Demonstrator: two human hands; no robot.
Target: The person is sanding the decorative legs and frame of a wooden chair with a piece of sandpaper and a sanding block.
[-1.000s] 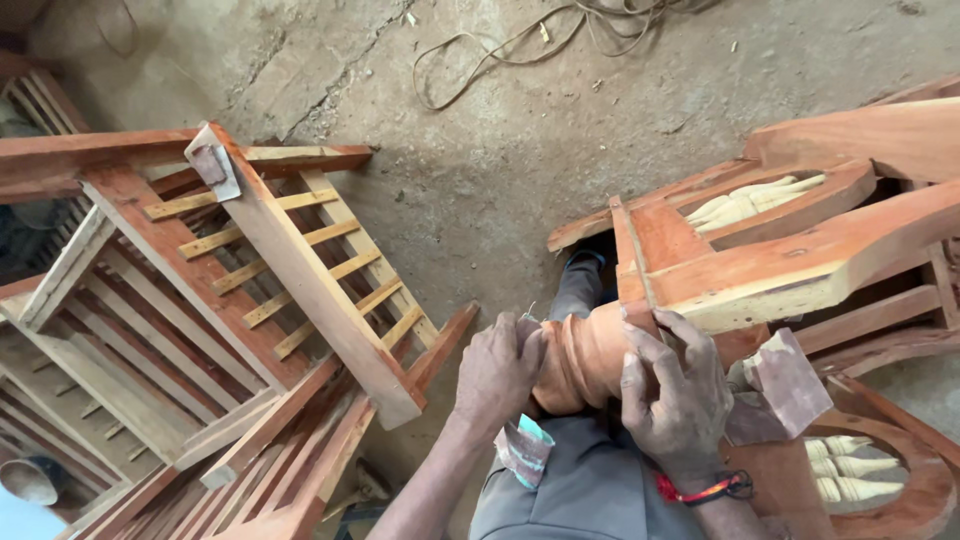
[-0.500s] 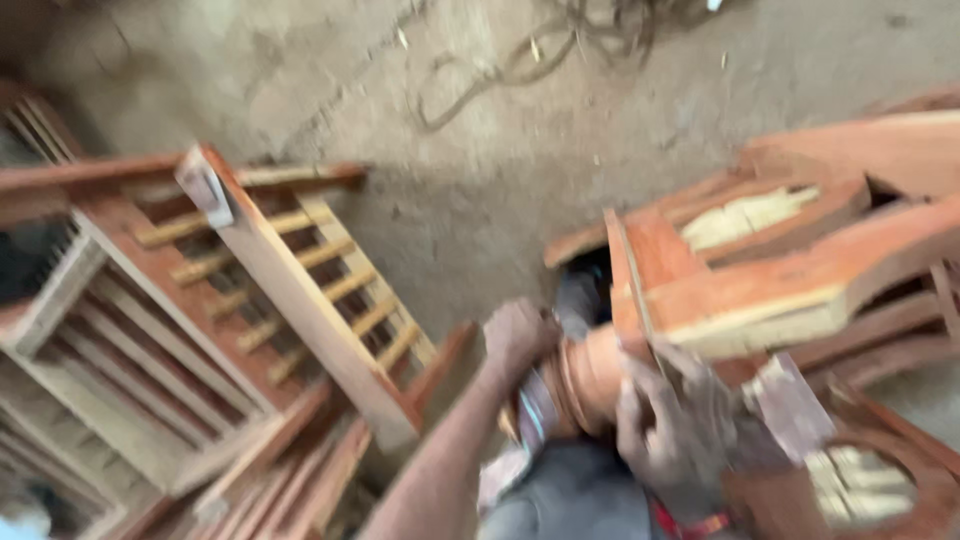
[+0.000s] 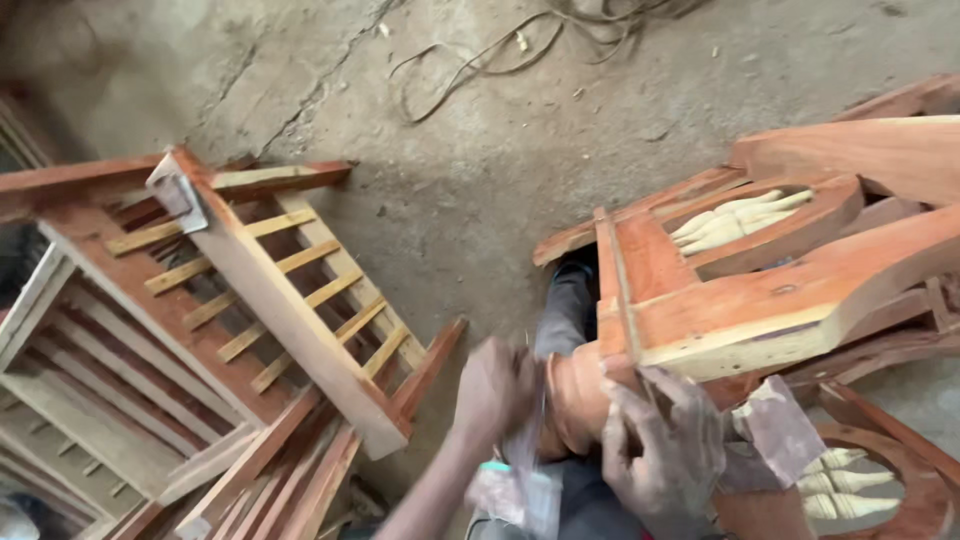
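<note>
Against the turned leg (image 3: 578,400), left hand (image 3: 497,388) presses, right hand (image 3: 660,455) grips.

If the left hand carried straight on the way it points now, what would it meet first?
The left hand points right, so it would first press into the turned wooden leg it already seems to touch; motion blur leaves the contact unclear.

The left hand (image 3: 497,385) at bottom centre is smeared by motion; its fingers cannot be told apart, nor what it presses on the turned leg (image 3: 575,400). The crumpled plastic (image 3: 520,490) beneath it is too blurred to identify. The right hand (image 3: 660,455) hides the leg's far end and is cut off at the wrist by the bottom edge. The carved chair frame (image 3: 800,290) runs off the right edge. The slatted frames (image 3: 250,300) run off the left and bottom edges.
</note>
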